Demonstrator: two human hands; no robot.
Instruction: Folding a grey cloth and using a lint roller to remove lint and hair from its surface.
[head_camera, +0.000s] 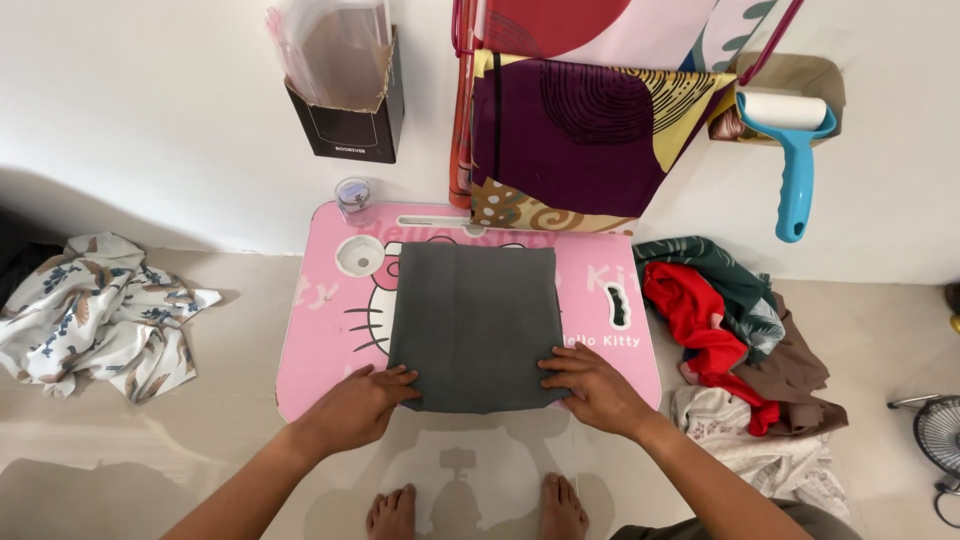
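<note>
pink lap table (320, 330) on floor, folded grey cloth (475, 325) flat at its centre. left hand (355, 405) and right hand (595, 388) spread flat, pressing cloth's near corners, gripping nothing. step judged: smoothing fold. unfolded clothes pile (745, 340) just right of table.

A plain white wall (150, 120) rises behind a pale beige floor (230, 300), which catches soft light and faint shadows. A small pink counter (320, 340) stands low on the floor against the wall. A dark box (350, 125) holding clear plastic sleeves is fixed to the wall, and patterned fabrics (590, 130) hang from a red rack (462, 110). A blue lint roller (795, 160) hangs to the right. A fan (940, 435) shows at the right edge.
</note>
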